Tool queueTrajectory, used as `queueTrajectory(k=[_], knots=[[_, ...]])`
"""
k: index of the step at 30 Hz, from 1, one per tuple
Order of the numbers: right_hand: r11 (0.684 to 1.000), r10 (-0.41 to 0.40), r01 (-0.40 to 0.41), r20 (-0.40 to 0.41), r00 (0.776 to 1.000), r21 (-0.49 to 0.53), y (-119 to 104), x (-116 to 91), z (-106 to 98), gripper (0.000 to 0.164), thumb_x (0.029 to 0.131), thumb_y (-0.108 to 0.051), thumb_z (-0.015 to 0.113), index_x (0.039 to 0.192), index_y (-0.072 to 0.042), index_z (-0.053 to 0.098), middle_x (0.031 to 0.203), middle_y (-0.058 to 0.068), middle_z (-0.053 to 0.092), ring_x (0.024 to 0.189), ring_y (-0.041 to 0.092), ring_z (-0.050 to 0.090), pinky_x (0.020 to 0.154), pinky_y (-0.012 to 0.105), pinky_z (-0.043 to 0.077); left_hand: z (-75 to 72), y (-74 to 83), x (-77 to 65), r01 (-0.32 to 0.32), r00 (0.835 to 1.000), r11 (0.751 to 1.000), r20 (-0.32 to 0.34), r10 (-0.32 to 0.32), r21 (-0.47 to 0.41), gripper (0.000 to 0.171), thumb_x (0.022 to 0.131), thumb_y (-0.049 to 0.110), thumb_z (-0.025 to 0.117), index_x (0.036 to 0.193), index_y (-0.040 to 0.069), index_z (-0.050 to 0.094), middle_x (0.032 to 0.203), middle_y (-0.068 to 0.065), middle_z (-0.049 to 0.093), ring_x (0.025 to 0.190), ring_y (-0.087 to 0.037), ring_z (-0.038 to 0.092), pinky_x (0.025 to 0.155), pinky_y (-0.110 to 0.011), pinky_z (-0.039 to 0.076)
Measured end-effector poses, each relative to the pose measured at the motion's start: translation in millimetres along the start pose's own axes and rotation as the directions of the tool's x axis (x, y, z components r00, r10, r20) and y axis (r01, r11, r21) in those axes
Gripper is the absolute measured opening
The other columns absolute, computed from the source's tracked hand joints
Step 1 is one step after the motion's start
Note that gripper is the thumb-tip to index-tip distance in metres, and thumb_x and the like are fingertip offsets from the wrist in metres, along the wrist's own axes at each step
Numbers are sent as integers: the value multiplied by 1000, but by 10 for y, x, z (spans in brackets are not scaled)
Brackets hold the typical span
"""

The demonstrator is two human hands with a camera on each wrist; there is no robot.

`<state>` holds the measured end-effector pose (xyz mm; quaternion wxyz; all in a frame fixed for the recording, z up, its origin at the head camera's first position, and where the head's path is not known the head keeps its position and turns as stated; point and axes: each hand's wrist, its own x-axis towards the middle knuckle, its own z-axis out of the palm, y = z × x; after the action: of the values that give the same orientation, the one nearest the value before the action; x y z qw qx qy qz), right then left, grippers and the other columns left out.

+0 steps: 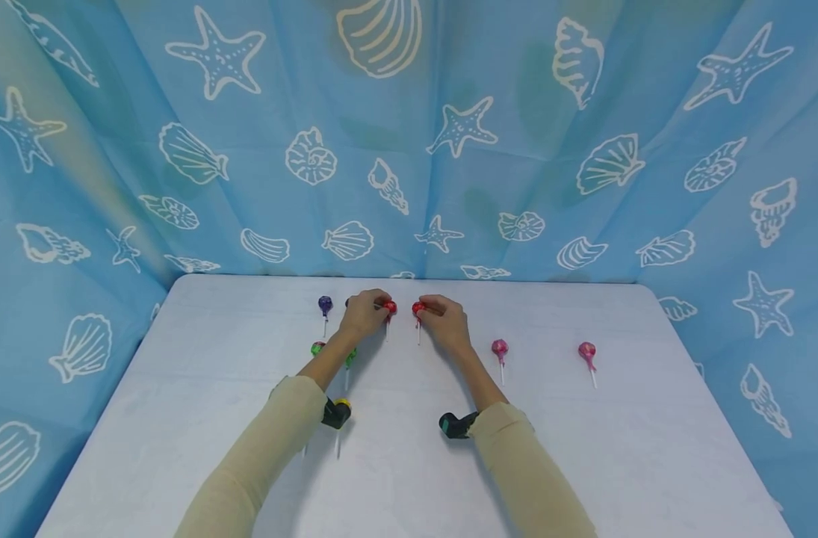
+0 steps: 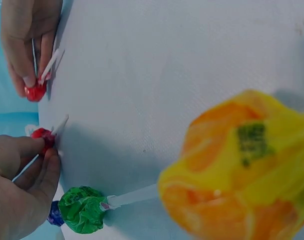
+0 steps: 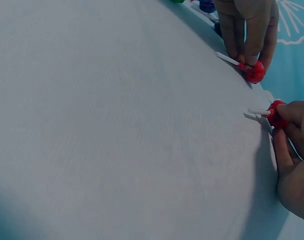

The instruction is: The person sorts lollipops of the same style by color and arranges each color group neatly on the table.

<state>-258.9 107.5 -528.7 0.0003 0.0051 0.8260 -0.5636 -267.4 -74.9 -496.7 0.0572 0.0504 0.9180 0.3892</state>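
Note:
Near the far edge of the white table, my left hand (image 1: pixel 364 314) pinches a red-wrapped lollipop (image 1: pixel 391 307) by its candy end, the white stick pointing toward me. Just right of it, my right hand (image 1: pixel 447 321) pinches a second red lollipop (image 1: pixel 418 308) between thumb and fingers. A small gap separates the two red candies. In the right wrist view, the right hand's lollipop (image 3: pixel 276 114) lies with its stick near the cloth. Beside my left hand sits a purple lollipop (image 1: pixel 325 304); another dark one is mostly hidden behind that hand.
Green lollipops (image 1: pixel 351 357) lie under my left forearm. A yellow lollipop (image 2: pixel 236 165) shows large in the left wrist view, close to that wrist. Two pink lollipops (image 1: pixel 500 347) (image 1: pixel 587 350) lie on the right. A blue shell-print curtain (image 1: pixel 409 149) hangs behind the table (image 1: pixel 583 463).

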Motion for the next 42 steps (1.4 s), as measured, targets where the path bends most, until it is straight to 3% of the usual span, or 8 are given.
queueTrajectory(k=[13, 36, 42], knots=[[1000, -29, 29, -11, 1000, -3, -18, 43, 134, 27, 95, -8, 68, 121, -5, 69, 117, 9, 70, 111, 22, 65, 96, 33, 51, -7, 38, -47, 19, 1000, 1000, -1, -19, -23, 29, 97, 3, 62, 125, 1, 65, 123, -14, 66, 113, -28, 62, 97, -37, 51], [999, -40, 40, 9, 999, -6, -54, 41, 114, 30, 95, -10, 69, 124, -5, 67, 121, 9, 68, 113, 23, 63, 97, 33, 50, -18, -1, -20, 9, 1000, 1000, 4, -9, -26, 33, 97, 4, 61, 130, 1, 62, 129, -15, 63, 117, -29, 60, 100, -39, 49], [1000, -8, 8, -3, 1000, -3, -37, 25, 76, 32, 95, -11, 68, 127, -7, 65, 124, 7, 66, 114, 21, 62, 98, 33, 50, -8, -15, -21, 12, 1000, 1000, -2, -12, -28, 35, 97, 4, 62, 132, 3, 61, 128, -16, 63, 115, -29, 61, 98, -40, 50]])
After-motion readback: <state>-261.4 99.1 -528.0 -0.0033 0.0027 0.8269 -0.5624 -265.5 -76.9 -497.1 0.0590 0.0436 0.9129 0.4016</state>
